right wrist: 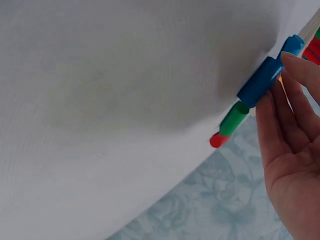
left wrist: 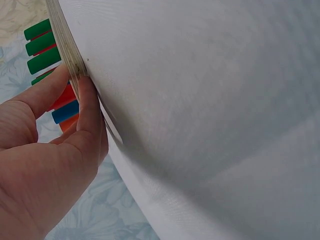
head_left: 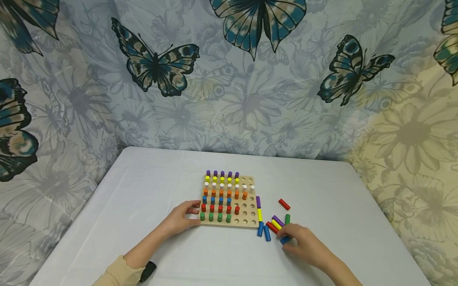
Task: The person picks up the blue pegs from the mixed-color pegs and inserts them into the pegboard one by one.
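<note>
My left hand (head_left: 180, 218) grips the left edge of the wooden peg board (head_left: 229, 226), thumb near the front corner. In the left wrist view, that hand (left wrist: 55, 150) pinches the board's side (left wrist: 67, 47) beside green pegs (left wrist: 44, 60). Rows of purple, yellow, white, orange, blue, red and green pegs stand upright in the board; holes show at its right. My right hand (head_left: 304, 244) has thumb and fingers around a blue peg (head_left: 285, 240) right of the board. In the right wrist view, the hand (right wrist: 295, 125) touches the blue peg (right wrist: 259, 82); its far side is hidden.
Along the board's right edge lie purple (head_left: 258, 202), yellow (head_left: 259, 215) and blue (head_left: 260, 229) pegs, with another blue one (head_left: 267, 233) beside them. Red, purple, yellow and green pegs lie by my right hand; a red peg (head_left: 284, 204) lies farther back. A black object (head_left: 148, 271) is near my left sleeve.
</note>
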A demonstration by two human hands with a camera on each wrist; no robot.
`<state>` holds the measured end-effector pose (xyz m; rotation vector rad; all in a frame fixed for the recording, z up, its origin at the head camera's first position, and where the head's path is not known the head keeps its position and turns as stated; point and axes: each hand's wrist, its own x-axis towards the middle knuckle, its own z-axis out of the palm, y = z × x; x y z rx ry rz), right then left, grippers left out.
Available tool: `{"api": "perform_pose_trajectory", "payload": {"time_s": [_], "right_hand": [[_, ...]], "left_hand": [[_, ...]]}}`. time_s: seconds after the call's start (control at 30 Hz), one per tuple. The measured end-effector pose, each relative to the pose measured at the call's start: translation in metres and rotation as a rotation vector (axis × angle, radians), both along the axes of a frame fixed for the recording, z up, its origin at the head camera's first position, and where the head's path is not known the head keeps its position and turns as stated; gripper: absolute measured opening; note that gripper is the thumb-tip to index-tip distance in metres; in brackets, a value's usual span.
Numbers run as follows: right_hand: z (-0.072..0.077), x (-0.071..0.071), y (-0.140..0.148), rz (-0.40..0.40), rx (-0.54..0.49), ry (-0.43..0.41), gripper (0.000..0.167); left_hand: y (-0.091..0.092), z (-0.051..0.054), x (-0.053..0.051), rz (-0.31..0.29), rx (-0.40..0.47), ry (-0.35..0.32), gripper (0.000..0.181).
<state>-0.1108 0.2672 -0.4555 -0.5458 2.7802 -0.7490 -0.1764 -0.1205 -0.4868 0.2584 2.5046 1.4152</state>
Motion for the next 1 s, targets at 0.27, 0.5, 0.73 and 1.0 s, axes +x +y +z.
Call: {"api": "perform_pose_trajectory", "payload": {"time_s": [0.27,0.5,0.73,1.0], "right_hand": [[-0.0035,0.0006,0.0004,0.042,0.102,0.116,0.025],[-0.0046,-0.0005,-0.0015,0.027,0.127,0.123,0.024],[-0.0047,-0.0006,-0.003,0.018,0.137,0.117,0.024],[0.0033,-0.0065,-0.0062,0.018,0.079,0.107,0.021]], "left_hand": [[0.0001,-0.0004,-0.0008,0.0,-0.002,0.009,0.061],[-0.0002,-0.0007,-0.0006,0.0,0.001,0.005,0.062],[-0.001,-0.0011,0.0,0.0,0.005,0.005,0.062],[-0.0005,-0.0005,-0.0004,0.006,0.002,-0.002,0.062]]}}
